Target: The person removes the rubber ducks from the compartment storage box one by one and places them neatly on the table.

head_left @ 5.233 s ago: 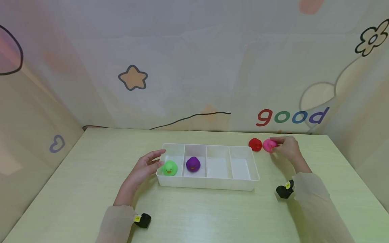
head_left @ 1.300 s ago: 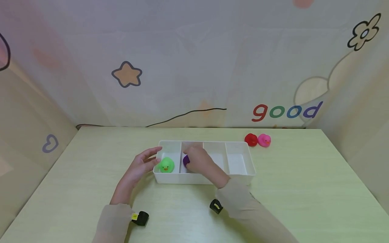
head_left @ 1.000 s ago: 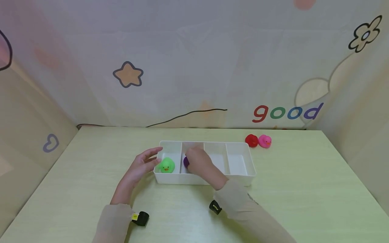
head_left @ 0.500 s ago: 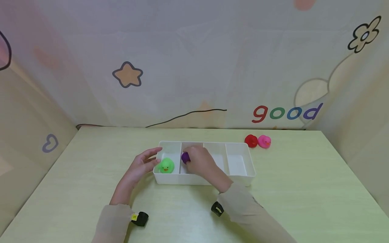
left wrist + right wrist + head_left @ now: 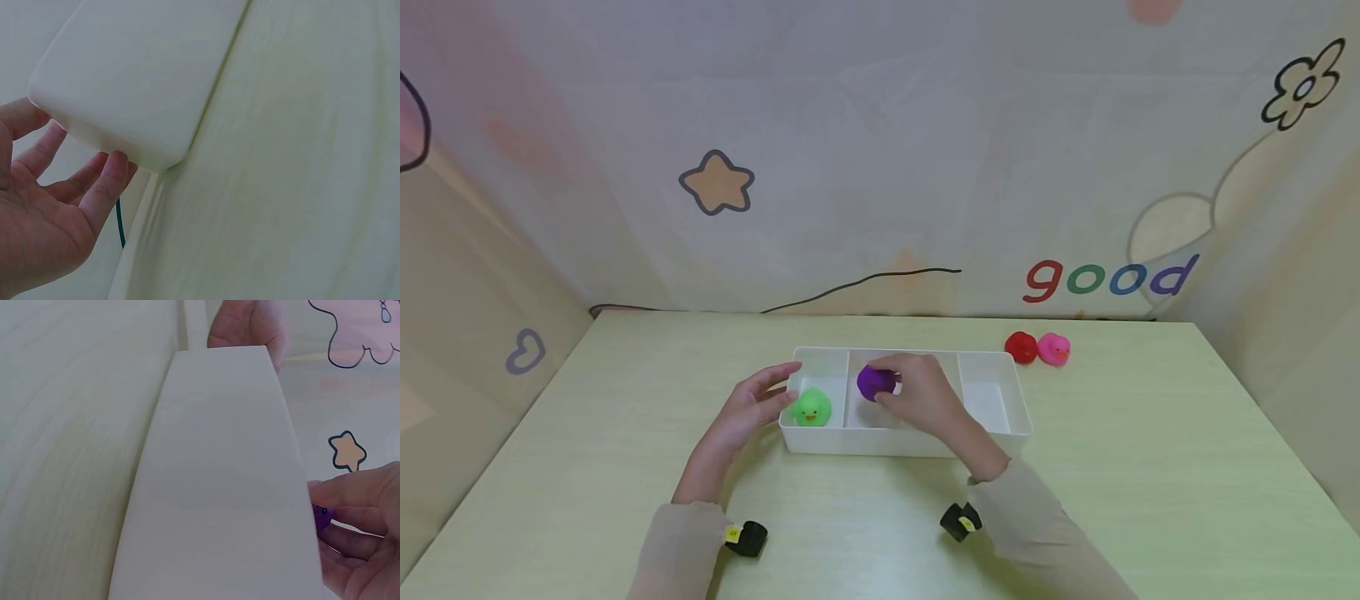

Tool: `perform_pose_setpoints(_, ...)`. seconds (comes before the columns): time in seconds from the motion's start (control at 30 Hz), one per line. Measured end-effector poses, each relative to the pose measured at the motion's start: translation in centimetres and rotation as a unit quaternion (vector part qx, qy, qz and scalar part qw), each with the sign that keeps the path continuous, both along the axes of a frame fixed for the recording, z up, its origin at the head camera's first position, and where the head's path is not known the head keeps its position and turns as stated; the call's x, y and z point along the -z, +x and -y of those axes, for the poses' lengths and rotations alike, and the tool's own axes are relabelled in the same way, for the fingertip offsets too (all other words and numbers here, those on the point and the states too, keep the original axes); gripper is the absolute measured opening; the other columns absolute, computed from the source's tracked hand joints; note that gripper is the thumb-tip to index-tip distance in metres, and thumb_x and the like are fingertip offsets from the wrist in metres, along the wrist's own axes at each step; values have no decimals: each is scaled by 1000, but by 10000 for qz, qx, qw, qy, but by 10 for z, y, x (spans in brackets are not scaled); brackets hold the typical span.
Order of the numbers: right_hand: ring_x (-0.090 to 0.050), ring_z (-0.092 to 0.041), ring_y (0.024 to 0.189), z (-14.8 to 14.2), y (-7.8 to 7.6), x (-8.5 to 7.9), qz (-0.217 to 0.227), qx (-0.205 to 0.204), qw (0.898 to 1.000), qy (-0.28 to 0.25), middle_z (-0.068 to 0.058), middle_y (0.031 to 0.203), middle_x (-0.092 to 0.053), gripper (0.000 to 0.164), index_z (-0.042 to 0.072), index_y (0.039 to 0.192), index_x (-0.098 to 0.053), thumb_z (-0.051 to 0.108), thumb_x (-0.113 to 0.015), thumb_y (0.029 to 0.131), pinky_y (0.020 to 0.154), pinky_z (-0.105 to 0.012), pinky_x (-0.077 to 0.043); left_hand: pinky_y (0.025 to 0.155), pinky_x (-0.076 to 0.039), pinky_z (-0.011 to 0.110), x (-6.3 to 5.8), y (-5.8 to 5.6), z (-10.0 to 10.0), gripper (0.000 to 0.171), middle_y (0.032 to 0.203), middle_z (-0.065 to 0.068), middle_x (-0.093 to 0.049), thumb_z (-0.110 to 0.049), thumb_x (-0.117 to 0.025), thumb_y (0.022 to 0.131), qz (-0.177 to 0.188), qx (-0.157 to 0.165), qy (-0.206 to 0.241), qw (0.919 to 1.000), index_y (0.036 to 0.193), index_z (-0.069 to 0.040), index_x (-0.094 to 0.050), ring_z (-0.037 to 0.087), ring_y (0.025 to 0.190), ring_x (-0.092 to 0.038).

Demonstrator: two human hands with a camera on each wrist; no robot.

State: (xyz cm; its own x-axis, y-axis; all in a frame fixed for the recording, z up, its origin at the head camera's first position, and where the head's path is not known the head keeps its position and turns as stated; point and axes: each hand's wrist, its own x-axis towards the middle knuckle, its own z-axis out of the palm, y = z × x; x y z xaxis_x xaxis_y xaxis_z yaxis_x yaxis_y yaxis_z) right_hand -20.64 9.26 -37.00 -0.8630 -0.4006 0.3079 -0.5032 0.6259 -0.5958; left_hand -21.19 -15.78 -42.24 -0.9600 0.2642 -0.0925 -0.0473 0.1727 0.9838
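Note:
My right hand (image 5: 925, 396) pinches a purple rubber duck (image 5: 875, 383) between thumb and fingers, above the second compartment from the left of a white divided tray (image 5: 910, 443). The right wrist view shows part of this purple duck (image 5: 322, 516) behind the tray's long wall. A green rubber duck (image 5: 812, 408) sits in the leftmost compartment, its orange beak towards me. Against the tray's left end rests my left hand (image 5: 752, 404), with relaxed, spread fingers; the left wrist view shows its fingertips (image 5: 115, 164) touching the end wall.
Behind the tray's right end, a red rubber duck (image 5: 1021, 347) and a pink rubber duck (image 5: 1054, 349) stand side by side on the pale wooden table (image 5: 1150, 467). A printed cloth (image 5: 850, 167) hangs along the table's back edge.
My right hand has left the pink duck, come over to the tray and raised the purple duck from the second compartment, drawing slightly right. The left hand stays at the tray's end.

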Motion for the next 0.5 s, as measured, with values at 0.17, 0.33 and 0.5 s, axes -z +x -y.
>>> perform_pose_setpoints(0.17,-64,-26,89,-10,2,-4,97,7,9992,-379,-18,101,-66,32,-6,103,-65,-6,-71,72,76,-31,-53,96,-40,43,0,0,0,48,139,13,-38,-17,-56,91,-13,21,71,10000,136,-11,-41,31,122,-41)
perform_pose_setpoints(0.33,-64,-28,90,-20,4,-8,109,32,9987,-497,-19,103,-65,34,-7,105,-65,-5,-71,72,77,-35,-52,97,-39,44,-1,1,1,48,139,14,-37,-16,-55,91,-13,36,110,9999,136,-10,-41,32,123,-41)
perform_pose_setpoints(0.5,-64,-29,90,-30,5,-8,212,132,9975,-661,-19,105,-65,36,-6,106,-65,-5,-73,71,77,-37,-52,96,-40,44,0,1,1,48,139,13,-37,-18,-56,91,-1,22,75,10000,136,-11,-41,32,123,-41)
